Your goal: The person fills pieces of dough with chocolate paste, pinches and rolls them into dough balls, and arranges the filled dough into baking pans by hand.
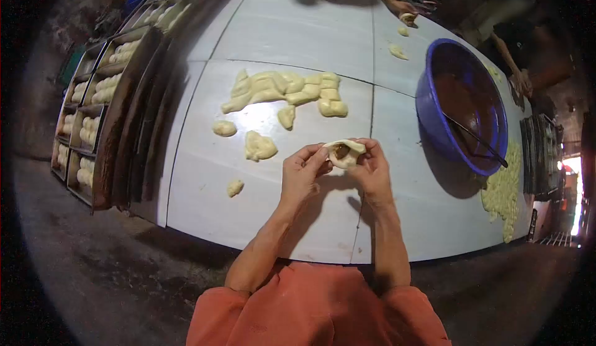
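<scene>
Between my two hands, above the front of the white tiled table, is a flattened piece of pale dough (351,158) with a brown filling (340,152) in its middle. My left hand (304,171) pinches its left edge, and my right hand (372,171) grips its right edge. The dough is partly folded up around the filling. Loose dough pieces lie to the left of my hands: a lump (259,146), an oval one (224,128) and a small bit (235,188). Farther back is a long pile of cut dough (279,88).
A blue-purple basin (428,101) of brown filling with a long utensil stands at the right, beside spread dough pieces (501,191). Trays of dough balls (102,90) are stacked at the left. Other people's hands (402,8) work at the far edge and far right.
</scene>
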The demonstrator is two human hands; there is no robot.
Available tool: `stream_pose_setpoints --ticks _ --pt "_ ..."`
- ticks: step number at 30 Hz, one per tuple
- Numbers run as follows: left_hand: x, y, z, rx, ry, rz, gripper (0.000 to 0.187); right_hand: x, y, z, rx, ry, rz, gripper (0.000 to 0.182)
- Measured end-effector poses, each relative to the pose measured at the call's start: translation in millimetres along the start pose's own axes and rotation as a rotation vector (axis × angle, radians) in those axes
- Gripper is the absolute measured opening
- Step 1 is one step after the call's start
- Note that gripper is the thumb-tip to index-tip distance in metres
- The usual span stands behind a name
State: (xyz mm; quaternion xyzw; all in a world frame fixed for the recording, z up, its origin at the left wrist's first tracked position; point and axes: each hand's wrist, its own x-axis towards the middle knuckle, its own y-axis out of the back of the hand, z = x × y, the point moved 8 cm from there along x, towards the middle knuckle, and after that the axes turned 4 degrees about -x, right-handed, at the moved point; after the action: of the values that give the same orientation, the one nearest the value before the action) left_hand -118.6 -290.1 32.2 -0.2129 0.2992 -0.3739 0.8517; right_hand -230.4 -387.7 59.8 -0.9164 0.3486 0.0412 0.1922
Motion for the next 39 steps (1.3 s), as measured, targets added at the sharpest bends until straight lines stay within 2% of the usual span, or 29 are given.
stream_pose_setpoints --ticks 2,4,5,6,8,9,10,11,12,14,15,16,18,22,24,26,27,28,31,34,35,36,38,39 --pt "-4 17 10 0.062 -0.046 0.08 0.029 -4 -30 -9 -0.534 0.405 0.092 0.052" --pt "-8 13 14 -0.055 -0.027 0.028 0.027 -7 -52 -11 -0.614 0.443 0.115 0.05" --pt "-13 17 28 0.18 -0.109 0.075 0.028 -6 -52 -2 -0.693 0.473 0.167 0.04" --pt "-11 20 29 0.18 -0.111 0.081 0.028 -5 -54 1 -0.774 0.505 0.221 0.031" --pt "-10 23 39 0.312 -0.287 0.086 0.03 3 -55 6 -0.761 0.507 0.223 0.025" --pt "-8 26 27 0.116 -0.137 0.087 0.031 6 -55 7 -0.75 0.511 0.23 0.019" --pt "-7 29 31 0.113 -0.135 0.086 0.031 8 -53 8 -0.741 0.516 0.238 0.013" --pt "-3 30 34 0.136 -0.097 0.036 0.031 14 -45 31 -0.473 0.347 0.239 0.012" --pt "1 27 36 0.159 -0.059 -0.013 0.032 13 -48 26 -0.477 0.346 0.241 0.012" --pt "7 31 33 0.072 -0.012 -0.027 0.03 12 -50 35 -0.22 0.032 0.192 0.015" --pt "9 35 37 0.132 0.033 -0.027 0.03 6 -58 26 -0.213 -0.128 0.147 0.021" --pt "9 38 40 0.193 0.078 -0.025 0.03 5 -55 28 -0.214 -0.13 0.145 0.021" --pt "7 39 48 0.168 0.089 -0.027 0.03 1 -68 8 -0.459 0.324 -0.056 0.026" --pt "-4 22 49 0.235 0.023 -0.131 0.029 8 -56 11 -0.446 0.414 -0.069 0.033" --pt "-7 24 45 0.187 0.027 -0.132 0.027 3 -58 5 -0.501 0.464 -0.035 0.027" --pt "-4 27 45 0.221 0.053 -0.155 0.025 -3 -57 -5 -0.574 0.584 0.13 0.019" --pt "-3 27 44 0.253 0.073 -0.179 0.023 -3 -58 -5 -0.388 0.562 0.195 0.017" --pt "-4 28 42 0.254 0.073 -0.175 0.023 -3 -57 0 -0.386 0.56 0.192 0.017" --pt "-7 24 35 0.297 0.031 -0.246 0.021 -9 -56 1 -0.591 0.706 0.261 0.016" --pt "-16 21 27 0.24 0.093 -0.224 0.022 -12 -49 0 -0.66 0.732 0.327 0.013" --pt "-19 14 30 0.178 -0.007 -0.254 0.023 -8 -43 7 -0.583 0.647 0.357 0.02" --pt "-20 14 30 0.177 0.001 -0.252 0.023 -7 -40 6 -0.584 0.64 0.359 0.02" --pt "-18 23 27 0.452 0.036 -0.188 0.025 1 -41 10 -0.782 0.492 0.253 0.024" --pt "-16 30 26 0.413 0.054 -0.111 0.027 0 -40 14 -0.724 0.325 0.204 0.027"
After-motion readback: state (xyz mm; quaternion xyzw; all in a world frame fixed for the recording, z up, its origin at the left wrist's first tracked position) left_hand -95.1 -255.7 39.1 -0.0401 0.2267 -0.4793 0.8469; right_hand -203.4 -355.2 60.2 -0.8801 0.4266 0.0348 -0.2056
